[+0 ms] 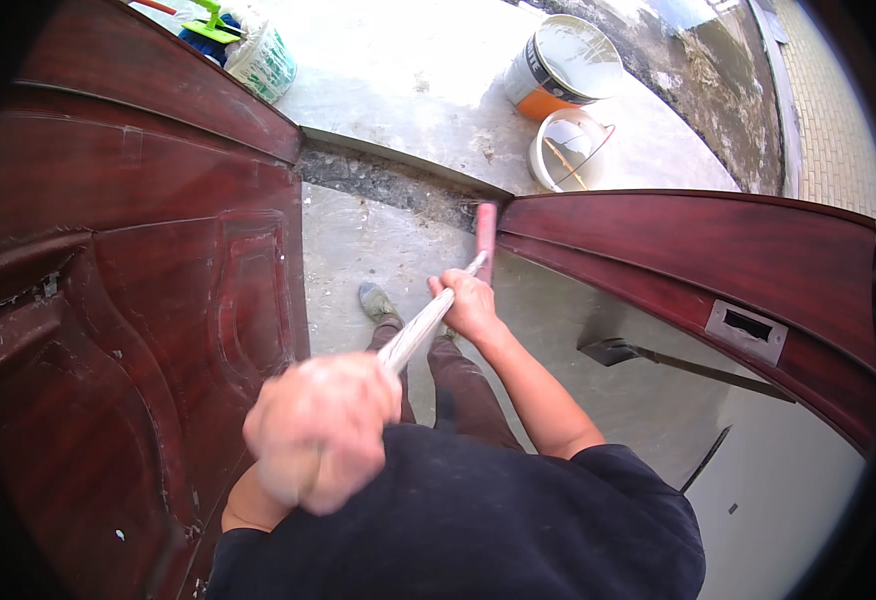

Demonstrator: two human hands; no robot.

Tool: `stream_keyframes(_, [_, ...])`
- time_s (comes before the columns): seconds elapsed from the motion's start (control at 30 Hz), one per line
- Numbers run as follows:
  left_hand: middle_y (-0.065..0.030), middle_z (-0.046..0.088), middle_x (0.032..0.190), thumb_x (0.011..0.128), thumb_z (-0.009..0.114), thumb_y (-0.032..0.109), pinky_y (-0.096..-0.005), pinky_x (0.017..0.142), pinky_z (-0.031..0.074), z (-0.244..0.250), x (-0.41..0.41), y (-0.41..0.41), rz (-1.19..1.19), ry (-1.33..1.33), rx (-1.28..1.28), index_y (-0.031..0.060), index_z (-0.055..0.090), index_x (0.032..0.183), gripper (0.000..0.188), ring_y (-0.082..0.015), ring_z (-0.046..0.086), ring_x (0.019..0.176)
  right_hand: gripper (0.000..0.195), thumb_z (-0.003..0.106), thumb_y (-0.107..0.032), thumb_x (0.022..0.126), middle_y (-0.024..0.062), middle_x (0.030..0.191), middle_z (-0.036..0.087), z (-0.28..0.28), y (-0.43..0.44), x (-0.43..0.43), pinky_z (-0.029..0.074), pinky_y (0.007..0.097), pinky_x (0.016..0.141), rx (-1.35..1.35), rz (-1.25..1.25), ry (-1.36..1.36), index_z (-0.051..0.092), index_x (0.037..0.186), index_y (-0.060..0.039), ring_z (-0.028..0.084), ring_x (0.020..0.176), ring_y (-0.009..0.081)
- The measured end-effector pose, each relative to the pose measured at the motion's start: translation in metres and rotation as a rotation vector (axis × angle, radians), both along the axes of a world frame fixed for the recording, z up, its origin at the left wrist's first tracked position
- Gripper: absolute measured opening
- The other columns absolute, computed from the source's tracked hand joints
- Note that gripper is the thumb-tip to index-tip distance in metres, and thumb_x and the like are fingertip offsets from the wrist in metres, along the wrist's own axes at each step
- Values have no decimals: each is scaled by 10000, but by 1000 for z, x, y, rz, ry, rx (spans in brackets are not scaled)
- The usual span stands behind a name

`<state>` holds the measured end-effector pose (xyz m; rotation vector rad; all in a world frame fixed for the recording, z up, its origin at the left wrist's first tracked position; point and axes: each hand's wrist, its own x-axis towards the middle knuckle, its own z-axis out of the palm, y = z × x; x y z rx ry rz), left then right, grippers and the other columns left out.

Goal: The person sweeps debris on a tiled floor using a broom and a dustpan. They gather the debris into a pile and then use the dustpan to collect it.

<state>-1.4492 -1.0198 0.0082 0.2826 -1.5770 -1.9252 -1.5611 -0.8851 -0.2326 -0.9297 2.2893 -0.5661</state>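
Note:
My left hand (322,427), close to the camera and blurred, is wrapped around the upper part of a pale pole (424,330). Farther down, my right hand (468,306) grips the same pole near its lower end. A narrow pink-red head (486,229) is at the pole's far end, beside the foot of the right door jamb; its exact kind cannot be told. Below it lies the grey floor (340,247), with a dirty threshold strip (400,180) across the doorway. My shoe (378,301) stands just inside.
A dark red panelled door (205,300) stands at left. The red door frame (633,221) at right bears a metal strike plate (745,330). Inside lies a dark-bladed long-handled tool (610,351). Outside stand a paint bucket (535,82), a white pail (539,161) and a bucket (269,64) with a green-handled float (213,26).

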Motion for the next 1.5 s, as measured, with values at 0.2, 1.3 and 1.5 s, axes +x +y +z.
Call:
stream_keyframes(0.2, [-39,386,531,881,387,31,-320,517,380,-62,-8,-1,147,38,84,37,363,694,188,-131,363,471,298,546,-311,794,161,684,582,-68,-16,-18,448,438,630,-12,150,-58,570,652,-49,580,707,352])
stream_keyframes(1.3, [-98,456,655,734,464,-2,-362,584,491,-264,-116,37,379,-32,1841,33,417,709,63,-226,493,593,370,439,-331,909,-29,468,299,267,-42,-31,331,254,455,-1206,36,-466,339,624,-118,280,405,80])
stream_keyframes(1.5, [-115,418,691,685,419,-21,-335,539,497,-281,-121,-73,643,-281,1732,29,371,715,76,-225,472,560,378,423,-349,913,-33,504,293,264,-127,-65,329,243,430,-1313,-245,-505,324,621,-130,276,419,76])
